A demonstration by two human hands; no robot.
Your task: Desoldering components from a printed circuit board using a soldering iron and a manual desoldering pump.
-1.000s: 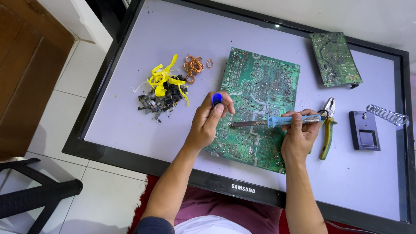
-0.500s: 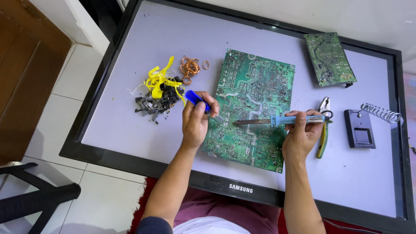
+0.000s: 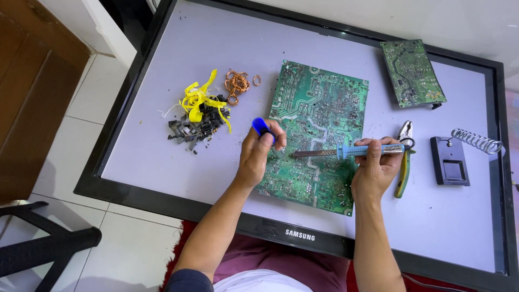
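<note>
Right hand (image 3: 374, 166) closed around the blue-handled soldering iron (image 3: 346, 152), tip over the middle of the big green circuit board (image 3: 319, 108) lying flat on the desk (image 3: 162, 65); left hand (image 3: 257, 156) pinching a small blue tool (image 3: 261, 127) at the board's left edge, pliers (image 3: 404, 162) just beside the right hand.

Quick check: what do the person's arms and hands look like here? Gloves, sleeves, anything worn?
Both hands are bare: no gloves, rings, watch or bands visible on the left hand or right hand. Forearms are uncovered. A dark sleeve edge shows at the left upper arm; the right arm leaves the picture before any sleeve appears.
</note>
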